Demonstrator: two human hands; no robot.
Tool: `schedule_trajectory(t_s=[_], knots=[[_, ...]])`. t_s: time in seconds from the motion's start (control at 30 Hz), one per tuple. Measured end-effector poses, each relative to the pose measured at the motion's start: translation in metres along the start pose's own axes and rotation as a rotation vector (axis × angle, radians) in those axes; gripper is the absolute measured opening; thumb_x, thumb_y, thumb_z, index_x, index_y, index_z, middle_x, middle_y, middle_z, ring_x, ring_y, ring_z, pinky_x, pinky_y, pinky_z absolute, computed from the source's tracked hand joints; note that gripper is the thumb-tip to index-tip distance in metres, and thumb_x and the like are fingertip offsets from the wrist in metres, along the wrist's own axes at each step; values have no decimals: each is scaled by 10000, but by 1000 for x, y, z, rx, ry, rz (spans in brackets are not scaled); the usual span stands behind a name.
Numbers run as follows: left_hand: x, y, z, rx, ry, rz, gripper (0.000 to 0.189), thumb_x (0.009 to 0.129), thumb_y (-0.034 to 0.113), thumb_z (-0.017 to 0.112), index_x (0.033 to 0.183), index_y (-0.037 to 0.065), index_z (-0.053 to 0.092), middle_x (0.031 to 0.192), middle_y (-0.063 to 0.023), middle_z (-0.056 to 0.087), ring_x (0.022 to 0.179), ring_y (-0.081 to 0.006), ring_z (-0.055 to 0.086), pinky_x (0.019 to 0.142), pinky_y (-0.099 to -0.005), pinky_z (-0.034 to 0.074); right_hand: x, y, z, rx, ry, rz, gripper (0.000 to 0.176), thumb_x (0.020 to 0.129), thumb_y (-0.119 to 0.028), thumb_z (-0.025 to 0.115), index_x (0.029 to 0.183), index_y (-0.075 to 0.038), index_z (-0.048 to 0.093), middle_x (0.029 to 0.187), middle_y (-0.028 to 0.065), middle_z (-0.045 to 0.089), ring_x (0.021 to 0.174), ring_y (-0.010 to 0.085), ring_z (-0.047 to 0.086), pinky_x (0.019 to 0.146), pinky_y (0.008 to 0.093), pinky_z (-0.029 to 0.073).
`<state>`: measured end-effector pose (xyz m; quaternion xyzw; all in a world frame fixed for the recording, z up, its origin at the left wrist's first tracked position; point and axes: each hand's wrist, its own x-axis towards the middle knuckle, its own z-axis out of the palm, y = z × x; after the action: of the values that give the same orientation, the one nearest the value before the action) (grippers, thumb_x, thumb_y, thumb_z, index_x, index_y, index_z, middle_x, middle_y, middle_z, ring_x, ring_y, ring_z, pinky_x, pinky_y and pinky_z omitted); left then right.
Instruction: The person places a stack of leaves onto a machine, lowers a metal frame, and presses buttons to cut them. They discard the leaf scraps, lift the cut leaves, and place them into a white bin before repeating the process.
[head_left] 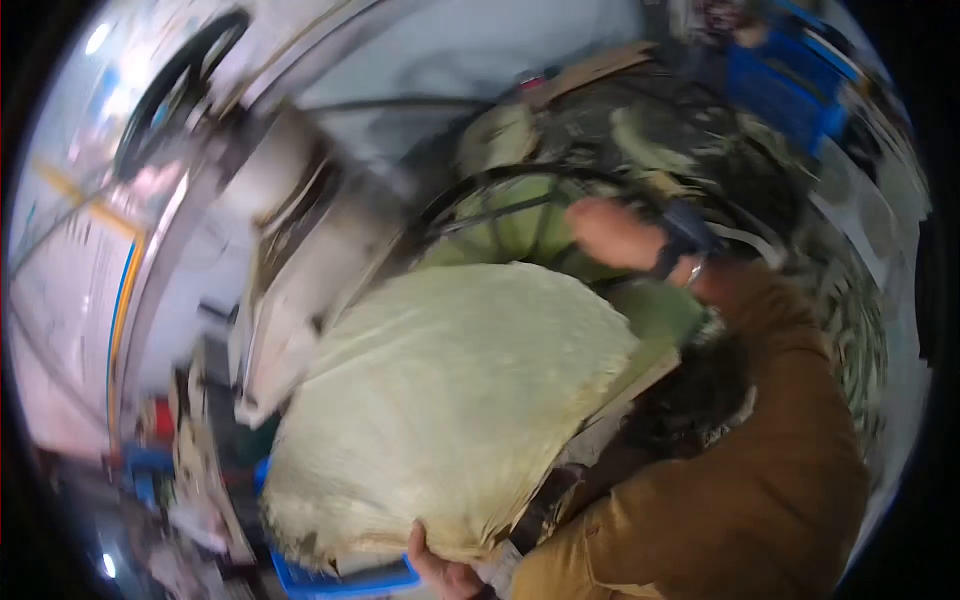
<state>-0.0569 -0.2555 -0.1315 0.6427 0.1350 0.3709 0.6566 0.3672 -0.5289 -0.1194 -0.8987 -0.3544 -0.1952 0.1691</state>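
Observation:
A large pale green, fan-shaped sheet (pixel 460 390) with ragged edges and folds along its bottom fills the middle of the head view. At its lower edge, my left hand (pixel 445 572) grips it, thumb on top and the other fingers hidden underneath. Farther up, my right hand (pixel 615 233), blurred and curled like a fist, overlaps the right side of a black spoked wheel (pixel 500 212). What its fingers close on cannot be made out. A dark watch (pixel 688 240) sits on that wrist, above a brown sleeve (pixel 770 430).
Below the sheet shows the rim of a blue crate (pixel 345 582). Left of the wheel stands a pale machine housing (pixel 335 250), with another dark wheel (pixel 180 90) beyond. Pale scraps (pixel 650 140) lie at the back near a blue crate (pixel 785 85).

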Motion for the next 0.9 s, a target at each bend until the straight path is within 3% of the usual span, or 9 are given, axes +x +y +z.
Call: schedule_trajectory(t_s=[0.03,0.07,0.2,0.33,0.53,0.6,0.63,0.77,0.9], knots=[[11,-13,-17,-243,201,-448,463,869,209,580,1247,-39,479,1288,-205,515,1171,-352,513,989,-482,439,3,37,27,-46,-193,-93,142,728,-84,588,806,31,619,869,235,602,806,366,610,673,451,509],[18,-28,-40,-531,408,-864,402,880,157,552,1223,-44,491,1242,-198,554,1133,-355,544,981,-484,451,14,21,5,-168,-351,27,248,837,-158,576,1022,2,536,745,211,615,758,412,611,670,496,483],[14,-26,-25,-527,608,-839,381,888,80,505,1243,-57,480,1228,-201,571,1100,-367,571,972,-494,460,37,33,29,6,-258,298,371,851,-127,551,1190,16,502,887,252,637,877,410,630,739,505,491],[23,-16,-21,-717,538,-982,407,877,55,519,1266,-56,470,1234,-215,569,1112,-366,574,957,-486,478,33,92,67,389,-36,108,402,834,-93,590,1214,21,530,1029,264,618,1010,370,609,836,425,477],[34,-19,-15,-690,514,-893,415,854,9,548,1259,-50,482,1215,-215,577,1088,-380,587,959,-504,477,30,167,2,413,-151,240,409,847,-47,572,1246,34,532,1103,119,621,806,128,543,769,285,457],[45,-28,-10,-746,482,-927,409,856,17,559,1252,-55,485,1209,-212,578,1069,-370,595,961,-490,474,22,127,-50,446,-106,303,405,850,-49,567,1246,32,536,911,71,616,676,73,450,648,255,419],[51,-45,-13,-625,449,-977,401,863,29,565,1244,-63,483,1195,-209,582,1068,-359,592,964,-475,470,22,105,-66,397,-78,318,403,847,-41,565,1244,20,546,715,-23,507,603,34,378,561,219,350],[87,-38,14,-776,299,-1037,364,919,53,529,1243,-83,433,1165,-227,556,1045,-368,586,919,-469,493,30,-3,-104,453,-146,298,415,833,-40,568,1247,-21,563,642,-89,377,565,14,311,519,202,281],[96,-29,14,-867,282,-1061,376,930,65,505,1264,-82,410,1216,-232,528,1093,-390,560,944,-493,476,49,-107,-72,489,-278,172,414,807,-44,592,1221,-32,573,589,-87,317,544,23,299,467,225,266]])
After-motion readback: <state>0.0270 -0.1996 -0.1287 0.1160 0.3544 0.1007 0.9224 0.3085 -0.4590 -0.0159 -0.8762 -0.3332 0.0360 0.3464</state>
